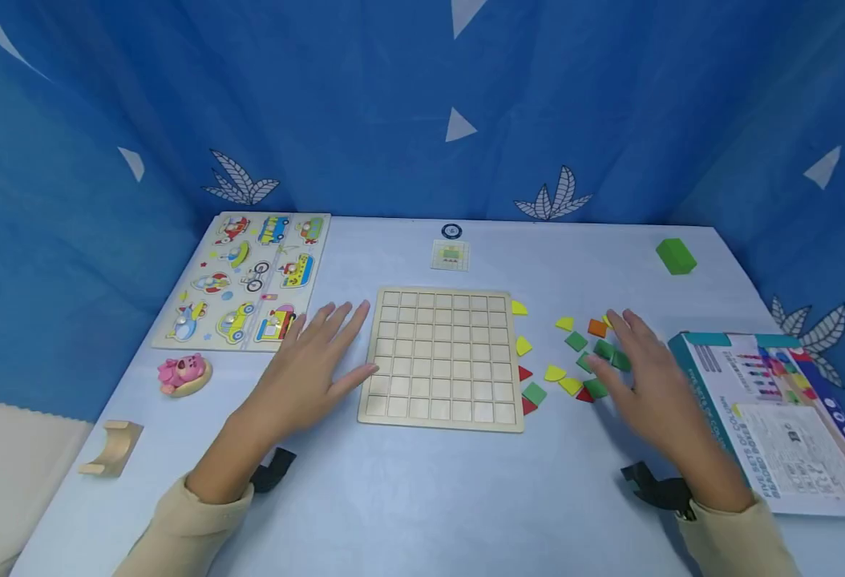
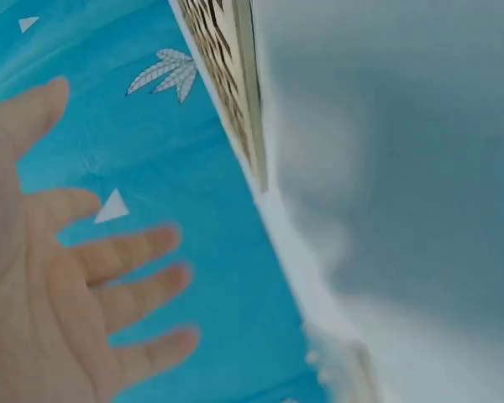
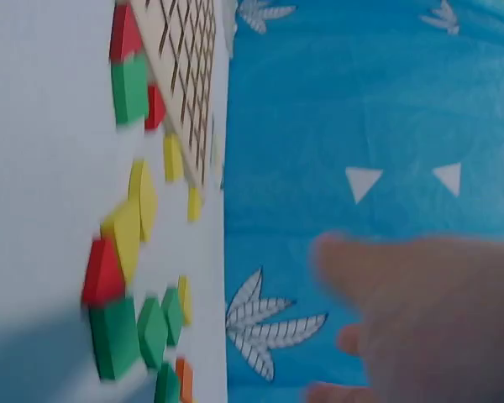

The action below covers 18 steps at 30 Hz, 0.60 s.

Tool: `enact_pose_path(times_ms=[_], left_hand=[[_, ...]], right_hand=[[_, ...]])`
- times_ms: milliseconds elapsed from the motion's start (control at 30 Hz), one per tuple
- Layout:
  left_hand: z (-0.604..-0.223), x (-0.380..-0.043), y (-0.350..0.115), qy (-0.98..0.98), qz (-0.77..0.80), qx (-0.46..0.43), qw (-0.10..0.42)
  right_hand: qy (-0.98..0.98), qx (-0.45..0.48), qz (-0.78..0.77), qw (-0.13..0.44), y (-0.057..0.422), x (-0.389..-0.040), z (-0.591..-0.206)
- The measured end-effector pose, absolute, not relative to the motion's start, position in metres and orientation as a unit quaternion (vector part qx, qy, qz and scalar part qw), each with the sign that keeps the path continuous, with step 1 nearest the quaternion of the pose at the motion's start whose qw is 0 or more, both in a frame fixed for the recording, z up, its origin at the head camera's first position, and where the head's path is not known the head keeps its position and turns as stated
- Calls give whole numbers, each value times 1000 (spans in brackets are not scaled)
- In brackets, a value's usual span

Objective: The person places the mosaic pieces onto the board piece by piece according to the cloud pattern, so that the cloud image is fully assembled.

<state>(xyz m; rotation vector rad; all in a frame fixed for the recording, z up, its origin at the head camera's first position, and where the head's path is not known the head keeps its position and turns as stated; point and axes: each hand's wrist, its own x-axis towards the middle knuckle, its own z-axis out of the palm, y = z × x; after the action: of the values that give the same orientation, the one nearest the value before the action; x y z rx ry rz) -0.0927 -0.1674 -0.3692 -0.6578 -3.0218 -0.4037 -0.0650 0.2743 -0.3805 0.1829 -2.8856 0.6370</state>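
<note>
Bright head view, soft shadows, wrist-view blur

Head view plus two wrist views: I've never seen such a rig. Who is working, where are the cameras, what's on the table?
No machine: a person's bare left hand and right hand. The wide picture comes from a camera on the head; the others from one on each wrist. On the white table, a wooden grid board lies between the hands, with green, yellow, red and orange tiles right of it. Around them are a small card, vehicle puzzle, pink toy, curved wooden block, green block and printed box. Neither hand holds anything.
</note>
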Motion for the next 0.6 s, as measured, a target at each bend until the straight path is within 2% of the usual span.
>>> enact_pose_path(times_ms=[133,233,433,600], left_hand=[[-380,-104,-170,-949,-214,-226,-43],[-391,-114,-179,-930,-279,-222,-86],[-404,-128,-197,-868,-429,-191,-162],[-416,-134,-200,-835,-499,-157,-168]], right_hand=[[-966,49,217,132,285,-75,-380],[-967,37,216,131,292,-87,-381],[-973,18,220,70,305,-110,-388],[-974,11,223,27,311,-126,-394]])
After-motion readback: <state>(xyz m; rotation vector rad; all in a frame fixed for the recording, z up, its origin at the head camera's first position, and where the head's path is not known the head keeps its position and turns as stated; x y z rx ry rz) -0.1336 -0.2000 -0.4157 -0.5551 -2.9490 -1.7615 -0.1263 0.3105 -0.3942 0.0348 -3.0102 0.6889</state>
